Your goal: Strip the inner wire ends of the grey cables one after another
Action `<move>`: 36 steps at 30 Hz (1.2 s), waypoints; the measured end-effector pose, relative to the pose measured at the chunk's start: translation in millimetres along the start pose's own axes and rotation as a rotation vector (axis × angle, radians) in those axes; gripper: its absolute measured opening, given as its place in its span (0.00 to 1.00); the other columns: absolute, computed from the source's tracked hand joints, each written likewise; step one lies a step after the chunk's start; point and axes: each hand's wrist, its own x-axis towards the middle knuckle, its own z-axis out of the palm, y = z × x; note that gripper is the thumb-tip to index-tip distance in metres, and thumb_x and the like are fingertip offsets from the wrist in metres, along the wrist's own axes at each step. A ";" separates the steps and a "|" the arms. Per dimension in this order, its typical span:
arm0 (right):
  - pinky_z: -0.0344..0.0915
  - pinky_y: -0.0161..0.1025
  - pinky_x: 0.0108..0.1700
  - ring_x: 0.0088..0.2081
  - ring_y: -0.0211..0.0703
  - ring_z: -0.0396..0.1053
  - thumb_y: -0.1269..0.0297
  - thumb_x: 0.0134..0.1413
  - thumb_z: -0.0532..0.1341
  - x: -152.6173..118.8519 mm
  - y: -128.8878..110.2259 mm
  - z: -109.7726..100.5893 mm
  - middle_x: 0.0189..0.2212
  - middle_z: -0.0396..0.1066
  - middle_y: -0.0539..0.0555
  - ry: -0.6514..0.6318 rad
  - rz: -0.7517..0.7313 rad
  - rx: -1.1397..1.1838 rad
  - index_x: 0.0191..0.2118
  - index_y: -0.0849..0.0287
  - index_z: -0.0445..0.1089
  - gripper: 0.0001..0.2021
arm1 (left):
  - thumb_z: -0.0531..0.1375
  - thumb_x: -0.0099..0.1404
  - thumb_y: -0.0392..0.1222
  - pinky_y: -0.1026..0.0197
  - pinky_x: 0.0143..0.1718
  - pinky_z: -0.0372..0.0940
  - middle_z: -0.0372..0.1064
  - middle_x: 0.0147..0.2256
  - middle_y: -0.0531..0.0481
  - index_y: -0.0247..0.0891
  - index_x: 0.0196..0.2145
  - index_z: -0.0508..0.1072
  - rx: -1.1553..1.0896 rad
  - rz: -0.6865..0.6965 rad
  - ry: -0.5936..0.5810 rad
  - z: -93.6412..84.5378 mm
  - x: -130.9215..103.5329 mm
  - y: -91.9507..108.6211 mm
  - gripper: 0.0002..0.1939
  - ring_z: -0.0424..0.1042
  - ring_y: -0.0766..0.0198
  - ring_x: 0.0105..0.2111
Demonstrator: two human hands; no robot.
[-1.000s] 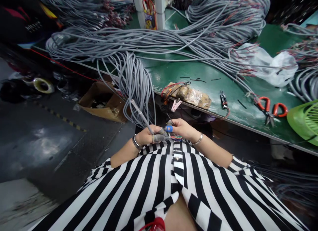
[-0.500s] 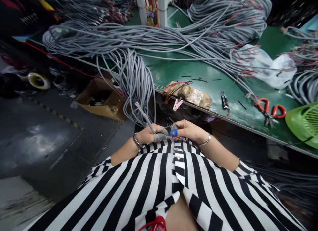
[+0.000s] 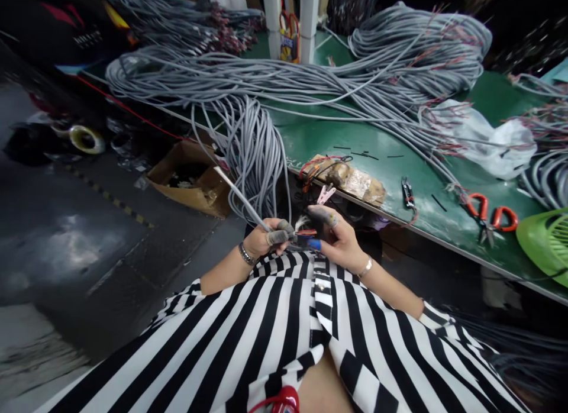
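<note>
My left hand [image 3: 266, 238] is closed around a grey cable [image 3: 243, 199], with covers on its fingertips. One length of the cable slants up and left past my wrist. From its stripped end, thin coloured wires [image 3: 306, 232] and whitish strands stick out to the right of my fingers. My right hand [image 3: 339, 240] is beside those wires, thumb and forefinger spread apart. Blue tape wraps its thumb and a grey cover is on a finger. Whether the thumb touches the wires I cannot tell.
A bundle of grey cables [image 3: 261, 158] hangs over the edge of the green table [image 3: 306, 132]. On the table are orange-handled scissors [image 3: 490, 218], small cutters [image 3: 407, 193], a taped block [image 3: 350, 179] with a pink clip [image 3: 326, 194], and a green basket [image 3: 545, 241]. A cardboard box [image 3: 190, 188] stands below.
My right thumb and forefinger have parted from the wires and spread. The cable in my left hand now leans further left, and the coloured wires show more. The view has shifted slightly.
</note>
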 end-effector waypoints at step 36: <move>0.34 0.33 0.18 0.15 0.28 0.38 0.33 0.46 0.58 28.2 52.1 -20.8 0.12 0.48 0.42 0.252 0.737 0.551 0.23 0.59 0.64 0.29 | 0.68 0.52 0.51 0.71 0.13 0.53 0.66 0.17 0.52 0.29 0.32 0.78 0.488 0.192 -0.038 -22.8 48.0 51.6 0.19 0.59 0.74 0.13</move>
